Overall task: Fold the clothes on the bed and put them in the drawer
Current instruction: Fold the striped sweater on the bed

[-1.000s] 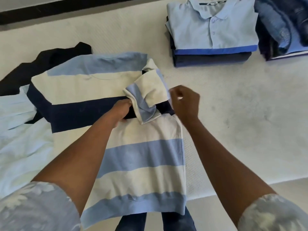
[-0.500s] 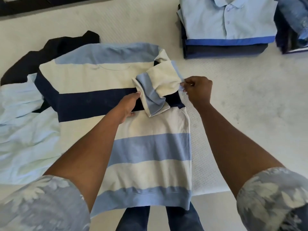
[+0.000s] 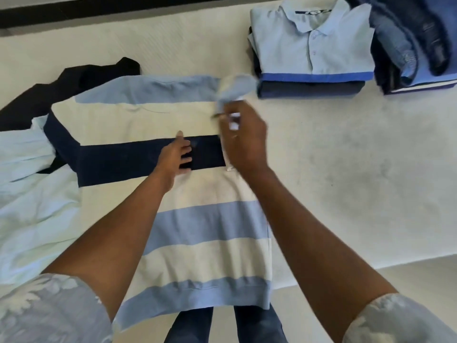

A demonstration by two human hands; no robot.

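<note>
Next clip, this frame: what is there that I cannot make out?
Head view only:
1. Sleeve pinched by the right hand: motion blur hides how it is folded.
2. Dark clothes under the polo shirt: only edges show, count unclear.
3. Denim pile: cut off by the top and right edges.
4. Black garment: partly covered by the striped sweater.
5. Drawer: outside the frame.

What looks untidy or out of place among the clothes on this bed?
No damage shows. The black garment and the pale blue shirt lie crumpled at the left, partly under the striped knit sweater. The sweater's sleeve, pinched by the right hand, is bunched and blurred.
</note>
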